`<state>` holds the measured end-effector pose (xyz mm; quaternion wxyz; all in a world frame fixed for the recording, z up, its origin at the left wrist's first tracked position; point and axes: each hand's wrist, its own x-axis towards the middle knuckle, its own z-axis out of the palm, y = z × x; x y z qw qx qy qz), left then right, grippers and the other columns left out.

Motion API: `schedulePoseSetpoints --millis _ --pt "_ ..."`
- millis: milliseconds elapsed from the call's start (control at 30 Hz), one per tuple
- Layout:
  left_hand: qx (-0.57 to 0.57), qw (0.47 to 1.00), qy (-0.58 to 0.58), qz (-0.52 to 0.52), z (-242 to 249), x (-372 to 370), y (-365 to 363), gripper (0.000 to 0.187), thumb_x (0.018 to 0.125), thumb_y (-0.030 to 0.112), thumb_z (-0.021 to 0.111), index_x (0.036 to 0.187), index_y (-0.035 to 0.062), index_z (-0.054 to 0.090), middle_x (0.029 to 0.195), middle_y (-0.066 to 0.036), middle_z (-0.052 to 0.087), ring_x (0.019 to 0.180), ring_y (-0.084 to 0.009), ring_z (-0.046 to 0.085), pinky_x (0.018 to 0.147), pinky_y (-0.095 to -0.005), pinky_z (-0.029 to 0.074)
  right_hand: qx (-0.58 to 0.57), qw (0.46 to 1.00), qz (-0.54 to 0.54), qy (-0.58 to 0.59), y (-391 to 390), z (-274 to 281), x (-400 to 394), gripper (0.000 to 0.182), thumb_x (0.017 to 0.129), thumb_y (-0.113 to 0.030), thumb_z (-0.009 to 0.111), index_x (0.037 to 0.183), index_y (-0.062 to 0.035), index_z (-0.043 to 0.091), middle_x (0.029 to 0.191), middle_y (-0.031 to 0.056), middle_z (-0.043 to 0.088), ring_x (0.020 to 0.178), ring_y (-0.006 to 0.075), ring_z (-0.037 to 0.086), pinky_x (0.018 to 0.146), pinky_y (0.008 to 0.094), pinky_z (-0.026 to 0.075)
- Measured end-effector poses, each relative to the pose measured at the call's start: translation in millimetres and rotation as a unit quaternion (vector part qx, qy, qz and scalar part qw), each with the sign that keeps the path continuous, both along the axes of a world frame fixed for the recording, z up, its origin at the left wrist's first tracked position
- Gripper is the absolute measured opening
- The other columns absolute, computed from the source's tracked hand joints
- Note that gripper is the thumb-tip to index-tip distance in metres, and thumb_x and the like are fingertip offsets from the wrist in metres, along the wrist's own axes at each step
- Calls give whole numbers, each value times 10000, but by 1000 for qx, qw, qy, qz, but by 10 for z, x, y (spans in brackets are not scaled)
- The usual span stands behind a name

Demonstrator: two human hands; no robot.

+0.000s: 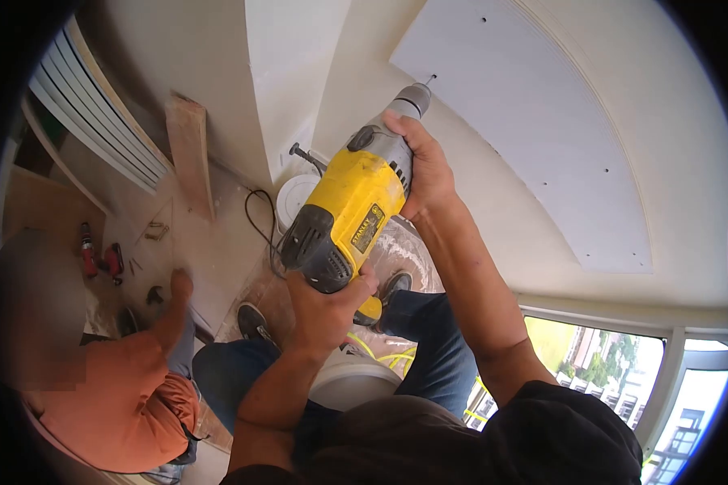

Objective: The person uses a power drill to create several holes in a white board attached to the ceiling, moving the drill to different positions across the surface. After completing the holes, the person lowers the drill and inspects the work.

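Note:
A yellow and black Stanley power drill (356, 194) is held up in front of me, its chuck (414, 97) pointing at the wall. My left hand (328, 311) is closed around the rear handle, its fingers partly hidden behind it. Farther forward, my right hand (429, 166) grips the grey front housing just behind the chuck. The thin drill bit (430, 79) has its tip right at a dark hole near the edge of a white curved panel (534, 105) on the wall. Several other small dark holes dot the panel.
At left a person in an orange shirt (113, 404) crouches, one hand on the board. Red cordless drills (109, 260) lie nearby. White curved strips (97, 105) and a wooden plank (190, 153) lean behind. A white bucket (352, 384) is between my legs; a window (598, 356) is right.

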<state>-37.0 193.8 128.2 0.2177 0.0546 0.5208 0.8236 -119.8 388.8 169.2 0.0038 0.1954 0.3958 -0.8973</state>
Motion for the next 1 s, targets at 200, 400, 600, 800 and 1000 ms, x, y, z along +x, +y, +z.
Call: schedulePoseSetpoints --millis 200,400,600,800,1000 --pt "-18 999 44 17 -92 43 32 371 813 -92 687 1179 -65 632 858 -91 690 745 -190 703 731 -338 592 -6 1000 11 16 28 -51 20 406 967 -313 736 1178 -8 573 1010 166 726 881 297 738 826 451 629" --pt "-13 1000 12 4 -70 8 -5 384 804 -124 691 1179 -63 634 867 -94 695 749 -193 706 735 -332 594 -3 1000 6 25 19 -61 4 406 968 -307 736 1190 -9 573 1014 167 726 873 295 738 814 443 631" --pt "5 1000 5 13 -96 41 28 375 816 -117 689 1183 -64 633 880 -97 700 763 -186 709 754 -334 601 -1 1000 -3 15 24 -52 2 423 967 -311 738 1204 -10 559 1006 167 721 869 295 737 808 451 631" --pt "4 1000 2 23 -124 69 60 370 824 -109 687 1185 -70 621 880 -98 697 789 -187 713 764 -334 601 -12 1000 5 18 36 -35 4 417 966 -313 740 1197 -14 562 1002 163 723 867 291 738 806 455 631" --pt "-3 1000 20 13 -138 56 66 356 819 -106 685 1167 -68 621 876 -98 695 790 -185 712 767 -332 599 -10 1000 12 26 64 -49 6 392 973 -309 733 1183 -19 573 993 156 730 865 286 740 800 449 631"
